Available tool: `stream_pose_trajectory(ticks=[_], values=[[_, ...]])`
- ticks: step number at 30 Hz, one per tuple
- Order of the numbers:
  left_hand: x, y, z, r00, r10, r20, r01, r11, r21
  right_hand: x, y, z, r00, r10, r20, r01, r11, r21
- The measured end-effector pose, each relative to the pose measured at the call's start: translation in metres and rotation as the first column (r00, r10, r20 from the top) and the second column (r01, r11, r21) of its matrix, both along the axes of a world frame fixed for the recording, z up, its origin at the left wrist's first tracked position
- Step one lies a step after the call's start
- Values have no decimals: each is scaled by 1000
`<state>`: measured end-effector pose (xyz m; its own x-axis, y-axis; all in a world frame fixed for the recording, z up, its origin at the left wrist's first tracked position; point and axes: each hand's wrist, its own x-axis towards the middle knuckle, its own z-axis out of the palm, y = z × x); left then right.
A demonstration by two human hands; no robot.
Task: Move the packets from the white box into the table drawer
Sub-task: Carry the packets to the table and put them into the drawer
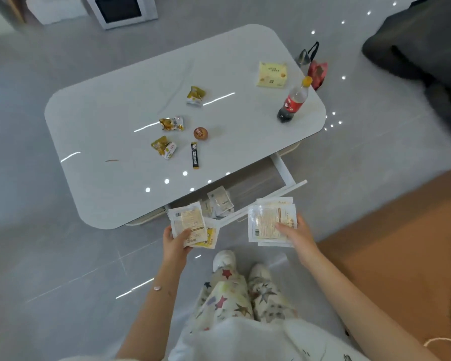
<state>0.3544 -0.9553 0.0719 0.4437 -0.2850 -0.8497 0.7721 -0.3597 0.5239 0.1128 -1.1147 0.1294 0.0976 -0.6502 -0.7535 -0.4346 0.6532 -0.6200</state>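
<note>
My left hand (176, 242) grips a small stack of pale packets (189, 224) just in front of the open table drawer (284, 170). My right hand (296, 234) holds another stack of flat white packets (267, 221) over the drawer's front edge. A few packets (219, 201) lie inside the drawer at its left end. The pale yellow-white box (272, 74) sits on the far right of the white table (110, 121).
On the table lie three yellow snack packs (164, 147), a round brown item (200, 133), a black stick sachet (195, 155) and a cola bottle (292, 102). A brown sofa (401, 243) is at my right. My legs (240, 290) are below the hands.
</note>
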Motion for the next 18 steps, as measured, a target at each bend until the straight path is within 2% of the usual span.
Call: stream_pose_trajectory(ticks=[6,11,18], values=[[18,-28,-132,991,123,-59,-117,988,103,67,-62,-153,994,104,-12,-102,989,107],[25,-47,-246,976,211,-60,-202,971,131,110,-102,-294,983,184,-14,-178,964,199],[23,-75,-345,955,294,-42,-281,939,197,114,-130,-421,970,184,-157,-160,975,157]])
